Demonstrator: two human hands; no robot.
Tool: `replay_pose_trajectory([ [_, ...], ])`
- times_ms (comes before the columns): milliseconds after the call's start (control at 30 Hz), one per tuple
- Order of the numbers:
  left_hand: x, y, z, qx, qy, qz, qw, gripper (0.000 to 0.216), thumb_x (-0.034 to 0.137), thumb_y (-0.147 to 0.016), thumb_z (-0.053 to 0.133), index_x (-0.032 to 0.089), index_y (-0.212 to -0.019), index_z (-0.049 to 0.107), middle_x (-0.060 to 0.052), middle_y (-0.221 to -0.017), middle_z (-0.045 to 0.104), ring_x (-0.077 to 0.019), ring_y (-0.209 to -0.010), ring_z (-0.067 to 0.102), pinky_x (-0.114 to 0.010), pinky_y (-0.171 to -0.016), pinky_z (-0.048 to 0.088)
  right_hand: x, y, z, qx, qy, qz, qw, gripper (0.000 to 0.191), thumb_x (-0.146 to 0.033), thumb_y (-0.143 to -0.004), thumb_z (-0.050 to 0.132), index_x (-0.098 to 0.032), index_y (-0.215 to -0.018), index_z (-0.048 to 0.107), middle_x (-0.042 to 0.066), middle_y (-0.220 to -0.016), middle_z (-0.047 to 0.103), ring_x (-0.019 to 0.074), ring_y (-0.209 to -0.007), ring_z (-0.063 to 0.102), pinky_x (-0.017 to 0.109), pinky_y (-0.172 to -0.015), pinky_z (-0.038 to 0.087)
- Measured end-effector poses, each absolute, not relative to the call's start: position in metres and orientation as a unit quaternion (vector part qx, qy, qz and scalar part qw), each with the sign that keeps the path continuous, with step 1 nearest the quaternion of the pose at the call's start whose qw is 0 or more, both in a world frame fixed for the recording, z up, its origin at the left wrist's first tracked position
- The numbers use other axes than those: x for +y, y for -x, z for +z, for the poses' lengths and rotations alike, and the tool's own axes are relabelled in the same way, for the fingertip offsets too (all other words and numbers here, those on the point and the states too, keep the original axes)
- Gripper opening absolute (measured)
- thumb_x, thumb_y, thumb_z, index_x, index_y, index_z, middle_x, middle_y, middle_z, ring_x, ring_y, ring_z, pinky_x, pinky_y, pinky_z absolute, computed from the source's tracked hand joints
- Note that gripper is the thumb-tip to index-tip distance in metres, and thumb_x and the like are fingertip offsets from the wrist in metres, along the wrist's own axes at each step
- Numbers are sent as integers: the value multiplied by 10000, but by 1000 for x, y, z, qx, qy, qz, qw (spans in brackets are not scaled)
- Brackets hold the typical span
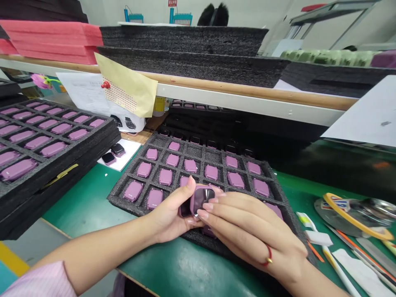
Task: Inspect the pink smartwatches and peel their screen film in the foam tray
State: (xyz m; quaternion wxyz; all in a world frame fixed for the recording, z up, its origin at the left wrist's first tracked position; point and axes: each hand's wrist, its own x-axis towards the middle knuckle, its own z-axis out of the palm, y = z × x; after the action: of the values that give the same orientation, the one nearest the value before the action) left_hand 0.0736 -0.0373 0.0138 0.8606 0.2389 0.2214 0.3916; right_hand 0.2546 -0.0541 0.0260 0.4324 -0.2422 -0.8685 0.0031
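Bright, fairly even white light in here, seemingly from overhead; pale wall [262,12] looks washed out. I see a soft glare patch on the green worktop [192,268], front edge. Reflections across the held watch screen [201,201], bright highlights on the metal dome [380,208]. Deep shadow under the shelf [229,99], detail lost. Wide-angle stretch at both sides, left foam tray [95,150] included. Far background soft.
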Motion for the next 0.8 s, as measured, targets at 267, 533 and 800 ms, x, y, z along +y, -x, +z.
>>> replay_pose_trajectory([
  [267,-40,-77,5,280,-308,430,801,576,693,-692,777,136,-801,678,48,-567,450,-42,-483,307,-170,-446,233,-41,-241,30,-838,314,134,425,500,-290,-832,795,-250,-1285,589,24,-922,684,163,-774,636,296,-700,585],
  [533,-39,-73,18,258,-254,397,844,544,622,-698,811,107,-819,685,-15,-687,619,7,-399,321,-152,-386,180,-41,-242,33,-838,299,121,441,483,-276,-815,805,-237,-1249,598,60,-1083,727,199,-975,676,319,-852,575],
  [800,-38,-73,20,296,-236,440,814,419,446,-737,851,149,-800,563,5,-739,617,-3,-467,392,-129,-431,244,18,-275,51,-823,444,65,347,326,-383,-826,730,-197,-1091,693,74,-1035,759,239,-924,718,377,-869,575],
])
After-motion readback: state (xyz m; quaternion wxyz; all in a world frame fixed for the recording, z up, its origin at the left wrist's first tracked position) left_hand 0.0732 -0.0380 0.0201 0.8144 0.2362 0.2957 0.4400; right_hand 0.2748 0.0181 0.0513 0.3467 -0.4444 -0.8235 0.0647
